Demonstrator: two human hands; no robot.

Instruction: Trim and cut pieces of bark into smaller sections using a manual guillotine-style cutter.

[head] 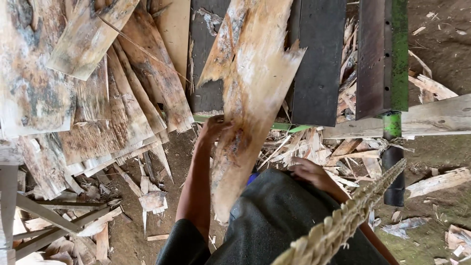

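My left hand [212, 128] grips the left edge of a long, ragged sheet of wood veneer [248, 93]. The sheet reaches from above my lap up over a dark flat machine bed [319, 64]. Its far end is torn and splintered. My right hand [310, 172] rests on my dark-clothed knee, fingers curled, with nothing seen in it. A braided rope [343, 223] crosses the foreground at the lower right.
A stack of weathered veneer sheets [93, 93] lies at the left. Wood scraps and splinters [333, 149] litter the dirt floor. A dark blade bar with a green frame [387, 59] stands at the right, above a pale plank [431, 120].
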